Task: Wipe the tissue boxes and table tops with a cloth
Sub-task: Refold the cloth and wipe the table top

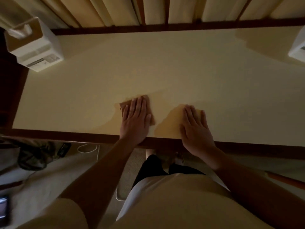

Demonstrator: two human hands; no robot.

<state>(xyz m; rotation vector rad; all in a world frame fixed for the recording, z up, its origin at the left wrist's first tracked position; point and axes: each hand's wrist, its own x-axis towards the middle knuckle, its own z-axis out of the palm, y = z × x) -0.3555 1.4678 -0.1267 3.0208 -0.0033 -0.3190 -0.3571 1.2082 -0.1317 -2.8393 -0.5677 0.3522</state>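
Note:
A cream table top with a dark wooden rim stretches across the view. My left hand lies flat on a folded brown cloth near the table's front edge and presses it onto the surface. Only the cloth's edges show around the fingers. My right hand rests flat and bare on the table a little to the right, fingers apart, with nothing under it. A white tissue box with a brown top and a tissue sticking out stands at the far left corner. Part of a second white box shows at the far right.
Beige curtains hang behind the table's far rim. Below the front edge lie a dark bag and a white cable on the floor at left. A phone screen glows at the bottom left.

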